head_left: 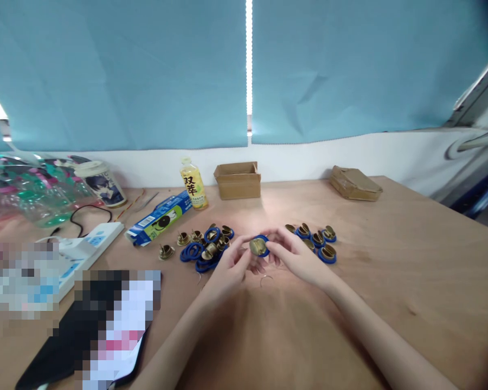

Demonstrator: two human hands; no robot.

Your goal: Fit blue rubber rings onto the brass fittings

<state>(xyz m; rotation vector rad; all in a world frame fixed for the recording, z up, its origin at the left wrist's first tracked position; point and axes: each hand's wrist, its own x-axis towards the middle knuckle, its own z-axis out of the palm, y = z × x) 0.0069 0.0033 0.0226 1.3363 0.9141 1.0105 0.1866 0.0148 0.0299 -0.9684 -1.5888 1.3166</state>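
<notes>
Between my two hands, above the middle of the table, is a round brass-coloured metal part with a blue ring (260,247) around it. The fingers of my left hand (235,262) grip its left side. My right hand (289,250) pinches it from the right at the blue ring. Left of my hands lies a pile of loose blue rings (192,251) and brass-coloured parts (166,251), partly hidden by my left hand. To the right sits a group of brass parts with blue rings (327,253). A thin curved strip (266,278) rests on the table below my hands.
An open cardboard box (239,184), a yellow-labelled bottle (194,184) and a closed carton (355,183) stand along the back. A blue box (160,219), a power strip (93,246), a cup (101,184) and clear plastic bottles (40,200) are at left. A blurred-out device (126,325) lies front left.
</notes>
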